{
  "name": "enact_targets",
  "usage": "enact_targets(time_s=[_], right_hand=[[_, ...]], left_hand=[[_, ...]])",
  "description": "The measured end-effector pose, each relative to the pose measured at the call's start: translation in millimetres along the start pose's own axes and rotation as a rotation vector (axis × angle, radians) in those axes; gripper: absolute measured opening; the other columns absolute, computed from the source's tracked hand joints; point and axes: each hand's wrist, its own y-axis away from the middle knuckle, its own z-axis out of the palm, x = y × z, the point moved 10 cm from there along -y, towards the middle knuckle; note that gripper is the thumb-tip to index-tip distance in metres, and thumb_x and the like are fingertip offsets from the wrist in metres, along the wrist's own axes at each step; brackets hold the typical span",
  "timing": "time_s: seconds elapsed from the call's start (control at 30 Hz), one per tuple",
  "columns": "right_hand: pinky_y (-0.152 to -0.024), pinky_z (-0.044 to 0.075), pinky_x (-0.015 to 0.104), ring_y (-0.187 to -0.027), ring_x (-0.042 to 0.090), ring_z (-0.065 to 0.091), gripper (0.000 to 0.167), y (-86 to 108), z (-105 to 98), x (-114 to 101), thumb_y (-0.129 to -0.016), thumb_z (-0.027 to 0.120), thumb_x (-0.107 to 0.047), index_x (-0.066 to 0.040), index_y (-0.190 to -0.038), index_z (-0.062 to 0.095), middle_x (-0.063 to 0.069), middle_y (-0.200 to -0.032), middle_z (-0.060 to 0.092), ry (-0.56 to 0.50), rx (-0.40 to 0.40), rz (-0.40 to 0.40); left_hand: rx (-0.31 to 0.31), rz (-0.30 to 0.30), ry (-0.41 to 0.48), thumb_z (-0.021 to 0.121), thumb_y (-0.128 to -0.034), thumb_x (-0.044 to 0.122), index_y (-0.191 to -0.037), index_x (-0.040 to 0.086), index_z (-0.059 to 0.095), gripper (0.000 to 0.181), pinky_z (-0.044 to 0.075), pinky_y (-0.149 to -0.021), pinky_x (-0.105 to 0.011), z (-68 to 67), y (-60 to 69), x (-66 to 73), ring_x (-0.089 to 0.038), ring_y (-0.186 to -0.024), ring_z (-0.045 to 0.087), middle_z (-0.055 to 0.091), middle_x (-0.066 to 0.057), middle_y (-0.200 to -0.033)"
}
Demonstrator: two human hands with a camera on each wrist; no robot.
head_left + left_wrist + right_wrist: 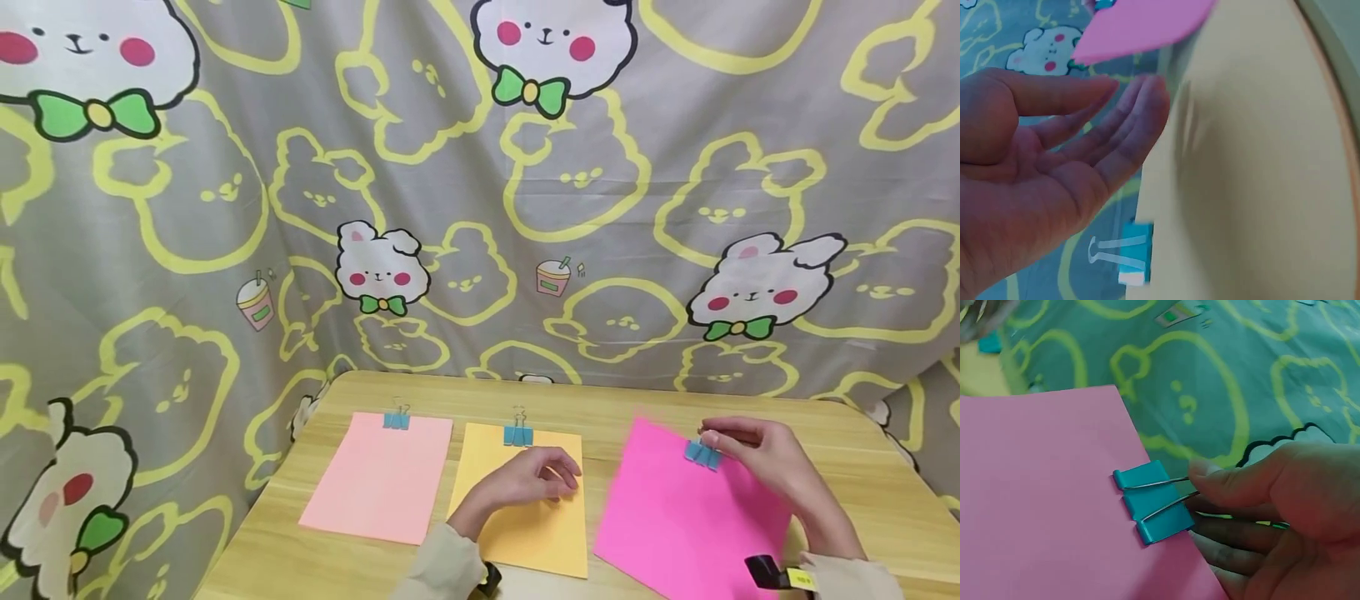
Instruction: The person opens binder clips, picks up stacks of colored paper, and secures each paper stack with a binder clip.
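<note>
On the right, my right hand (765,454) pinches the wire handles of a teal binder clip (702,454) between thumb and fingers. That clip (1155,503) grips the top edge of bright pink paper (667,517), which sits turned at an angle to the other sheets. My left hand (528,479) hovers over yellow-orange paper (532,537), fingers loosely bent and nothing in them. Another teal binder clip (518,436) is fixed at the top of the yellow-orange paper, just beyond the left hand; the left wrist view shows this clip (1135,250) below the palm.
Light pink paper (382,483) with its own teal binder clip (396,421) lies at the left. Everything is on a light wooden table (255,558). A grey curtain (450,200) with cartoon animals hangs behind the table and along its left side.
</note>
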Motion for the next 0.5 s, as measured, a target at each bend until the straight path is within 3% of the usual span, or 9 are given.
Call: enact_targets(time_s=[0.13,0.27,0.5], right_hand=[[-0.074,0.048,0.014,-0.089,-0.010,0.062,0.043,-7.8,2.8,0.2,-0.096,0.075,-0.032,0.002,-0.121,0.073,0.016,-0.113,0.075,0.126,0.004,-0.073],[-0.074,0.051,0.020,-0.090,-0.002,0.065,0.028,-18.6,11.9,-3.8,-0.093,0.078,-0.025,-0.001,-0.108,0.079,0.014,-0.104,0.076,0.203,0.023,-0.181],[-0.076,0.055,0.030,-0.092,0.020,0.068,0.014,-36.6,35.2,-7.5,-0.096,0.072,-0.010,0.000,-0.104,0.078,0.009,-0.098,0.076,0.263,-0.006,-0.291]], left_hand=[[0.103,0.007,-0.199,0.061,-0.0979,-0.006,-0.115,-0.004,0.065,0.018,0.053,-0.084,-0.025,-18.2,11.3,-1.1,-0.028,-0.101,0.068,0.070,-0.018,-0.109],[0.193,0.004,-0.355,0.056,-0.1034,0.001,-0.124,-0.001,0.065,0.023,0.052,-0.090,-0.028,-34.5,25.3,-4.1,-0.021,-0.107,0.066,0.069,-0.015,-0.117],[0.323,0.014,-0.617,0.046,-0.1096,0.009,-0.138,-0.002,0.057,0.032,0.046,-0.104,-0.046,-60.7,57.0,-7.2,-0.032,-0.127,0.055,0.057,-0.018,-0.139]])
